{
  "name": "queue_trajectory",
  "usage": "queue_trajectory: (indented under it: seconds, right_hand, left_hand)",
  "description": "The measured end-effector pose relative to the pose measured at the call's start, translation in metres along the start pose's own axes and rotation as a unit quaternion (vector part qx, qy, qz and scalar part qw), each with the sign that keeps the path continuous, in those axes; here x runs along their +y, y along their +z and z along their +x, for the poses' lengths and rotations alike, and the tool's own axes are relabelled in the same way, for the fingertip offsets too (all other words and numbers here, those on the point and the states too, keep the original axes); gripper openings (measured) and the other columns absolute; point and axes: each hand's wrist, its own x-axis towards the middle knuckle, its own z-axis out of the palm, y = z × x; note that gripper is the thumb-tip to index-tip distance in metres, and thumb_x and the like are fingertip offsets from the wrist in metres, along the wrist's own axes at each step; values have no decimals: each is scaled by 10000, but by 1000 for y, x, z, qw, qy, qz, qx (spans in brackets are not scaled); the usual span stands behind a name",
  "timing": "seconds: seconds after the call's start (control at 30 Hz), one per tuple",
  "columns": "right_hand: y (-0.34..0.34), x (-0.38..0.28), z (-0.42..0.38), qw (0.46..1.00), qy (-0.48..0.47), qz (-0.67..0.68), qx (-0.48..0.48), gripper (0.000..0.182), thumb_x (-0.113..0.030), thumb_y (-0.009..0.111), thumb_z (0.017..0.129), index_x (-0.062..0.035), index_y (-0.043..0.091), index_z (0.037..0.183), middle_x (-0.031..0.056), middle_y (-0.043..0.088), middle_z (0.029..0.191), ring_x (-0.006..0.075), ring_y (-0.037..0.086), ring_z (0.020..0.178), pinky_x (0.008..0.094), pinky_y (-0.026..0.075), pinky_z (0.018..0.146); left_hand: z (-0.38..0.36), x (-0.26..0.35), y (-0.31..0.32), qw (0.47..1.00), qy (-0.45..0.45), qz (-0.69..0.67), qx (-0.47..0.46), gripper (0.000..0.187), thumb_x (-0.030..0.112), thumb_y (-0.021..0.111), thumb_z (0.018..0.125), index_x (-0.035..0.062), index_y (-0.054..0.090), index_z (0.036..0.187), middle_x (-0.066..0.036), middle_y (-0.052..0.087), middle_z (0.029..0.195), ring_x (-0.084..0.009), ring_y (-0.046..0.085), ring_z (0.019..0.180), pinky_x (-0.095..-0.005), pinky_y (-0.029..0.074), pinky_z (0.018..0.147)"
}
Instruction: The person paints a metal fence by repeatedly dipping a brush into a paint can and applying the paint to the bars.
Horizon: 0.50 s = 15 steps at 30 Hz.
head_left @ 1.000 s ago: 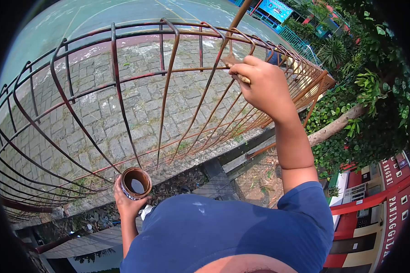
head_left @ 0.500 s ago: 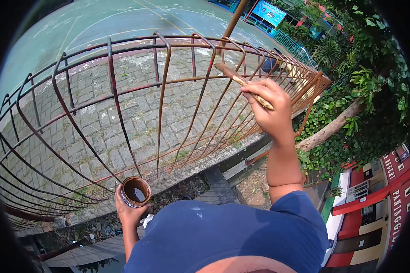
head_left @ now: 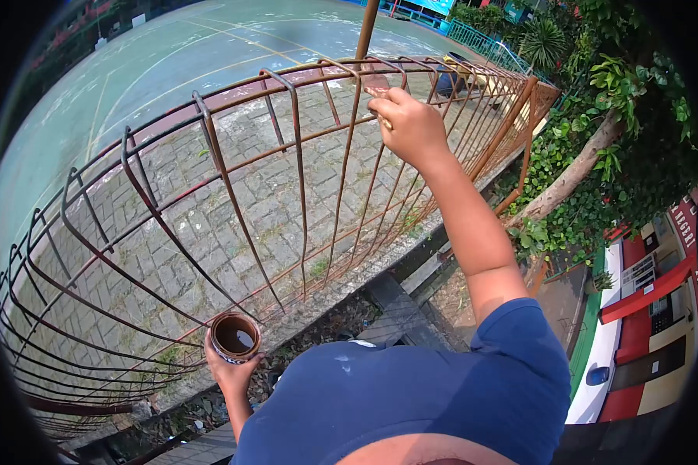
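My left hand (head_left: pixel 231 373) is wrapped round a small open can of brown paint (head_left: pixel 236 338), held upright at the near side of the fence. My right hand (head_left: pixel 412 128) grips a paintbrush (head_left: pixel 375 78), its bristle end raised at the top rail of the metal bar fence (head_left: pixel 295 116). Most of the brush handle is hidden by my fingers. Whether the bristles touch the rail is hard to tell. Several bars near my right hand look brown, while those at the left look darker, with red patches.
Behind the fence lie grey paving (head_left: pixel 233 194) and a green court (head_left: pixel 155 70). A post (head_left: pixel 368 31) rises behind the top rail. At the right are a tree branch (head_left: pixel 574 182), leafy plants and a red and white building. A concrete ledge (head_left: pixel 341 291) runs below the fence.
My right hand and the brush have moved up and left to the top rail. The view has shifted, and the can in my left hand now appears slightly lower and farther right.
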Motion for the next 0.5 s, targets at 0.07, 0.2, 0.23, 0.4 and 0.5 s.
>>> queue_trajectory:
  seconds: [0.07, 0.2, 0.23, 0.4, 0.5]
  right_hand:
    - [-18, 2, 4, 998, 9, 43, -36, 220, -113, 699, 850, -215, 759, 1035, 5, 704, 1033, 273, 719, 809, 409, 587, 668]
    - [-11, 1, 14, 999, -2, 51, 13, 210, -84, 701, 854, -181, 766, 1028, 36, 692, 959, 297, 700, 835, 404, 577, 705]
    - [-14, 2, 7, 999, -10, 41, -20, 211, -79, 706, 849, -180, 767, 1025, 38, 692, 962, 299, 700, 838, 404, 575, 709]
    - [-47, 2, 2, 990, -53, 67, -109, 203, -77, 729, 837, -171, 765, 1014, 60, 683, 957, 316, 691, 843, 418, 563, 714]
    - [-32, 1, 2, 994, -69, 34, -80, 196, -83, 738, 832, -169, 764, 1006, 65, 681, 938, 318, 688, 838, 408, 562, 710]
  left_hand:
    - [0, 1, 3, 1000, 6, 9, 9, 1254, 212, 1002, 409, 8, 391, 1485, -187, 554, 1390, -344, 538, 1315, -439, 423, 1134]
    - [-4, 14, 9, 998, -18, -50, -39, 1239, 171, 1000, 411, -2, 394, 1477, -184, 555, 1385, -318, 546, 1309, -425, 431, 1130]
    - [-5, 13, 9, 999, 0, -19, -42, 1238, 166, 1000, 411, -4, 392, 1477, -185, 555, 1383, -318, 547, 1307, -423, 431, 1130]
    - [-7, 10, 14, 999, 6, -21, -25, 1246, 182, 1005, 410, -11, 387, 1475, -197, 541, 1389, -341, 539, 1304, -434, 420, 1136]
    - [-8, 6, 15, 1000, 8, -6, -25, 1250, 177, 1003, 401, 3, 393, 1478, -196, 535, 1401, -363, 529, 1303, -445, 417, 1137]
